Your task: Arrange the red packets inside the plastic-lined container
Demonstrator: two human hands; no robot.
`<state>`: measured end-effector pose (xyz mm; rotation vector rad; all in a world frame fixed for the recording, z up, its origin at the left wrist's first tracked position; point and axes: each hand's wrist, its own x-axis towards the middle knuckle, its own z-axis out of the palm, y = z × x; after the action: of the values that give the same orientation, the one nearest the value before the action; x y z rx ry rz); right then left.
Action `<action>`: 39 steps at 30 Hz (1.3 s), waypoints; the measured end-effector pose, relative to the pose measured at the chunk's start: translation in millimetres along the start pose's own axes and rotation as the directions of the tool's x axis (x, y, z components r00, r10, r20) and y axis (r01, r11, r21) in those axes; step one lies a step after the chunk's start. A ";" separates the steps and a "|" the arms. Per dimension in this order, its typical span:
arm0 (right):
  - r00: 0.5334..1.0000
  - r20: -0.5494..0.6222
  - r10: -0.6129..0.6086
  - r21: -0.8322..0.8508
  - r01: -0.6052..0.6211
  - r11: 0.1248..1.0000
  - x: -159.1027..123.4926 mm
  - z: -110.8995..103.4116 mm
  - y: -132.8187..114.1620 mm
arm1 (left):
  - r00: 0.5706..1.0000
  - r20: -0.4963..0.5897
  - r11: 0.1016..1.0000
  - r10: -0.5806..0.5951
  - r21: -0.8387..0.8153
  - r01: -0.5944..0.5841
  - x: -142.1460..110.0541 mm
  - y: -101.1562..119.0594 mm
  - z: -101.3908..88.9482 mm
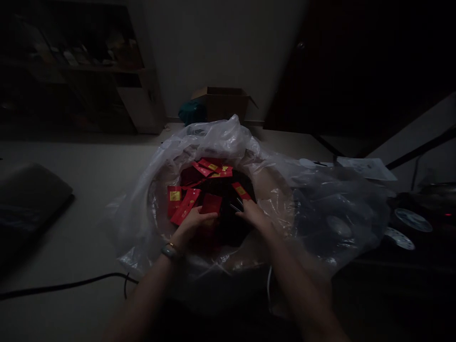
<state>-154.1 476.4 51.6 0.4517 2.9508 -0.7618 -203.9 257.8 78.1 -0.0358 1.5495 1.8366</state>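
A round basket or tub, lined with a clear plastic bag, stands in front of me. Dark loose material fills its middle, too dim to name. My left hand pinches a red packet between thumb and fingers. Beside it lie more red packets with gold labels, one at the left and a group towards the far rim. My right hand is closed around metal tweezers, whose two thin prongs point left over the dark material. Another red packet lies just beyond its fingers.
A cardboard box and a teal bag sit by the wall. Shelves stand at the back left. The plastic spreads right, near round patterned discs and a sheet. A black cable crosses the floor.
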 end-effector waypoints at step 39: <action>0.955 0.218 -0.203 0.643 0.016 0.765 -10.1 -32.2 -51.9 | 0.994 0.092 0.998 0.057 0.017 -0.059 -4.4 6.1 0.4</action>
<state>-159.3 445.9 105.2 0.1649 2.4008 -1.7021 -203.7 255.8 85.3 0.1026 1.5190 1.8411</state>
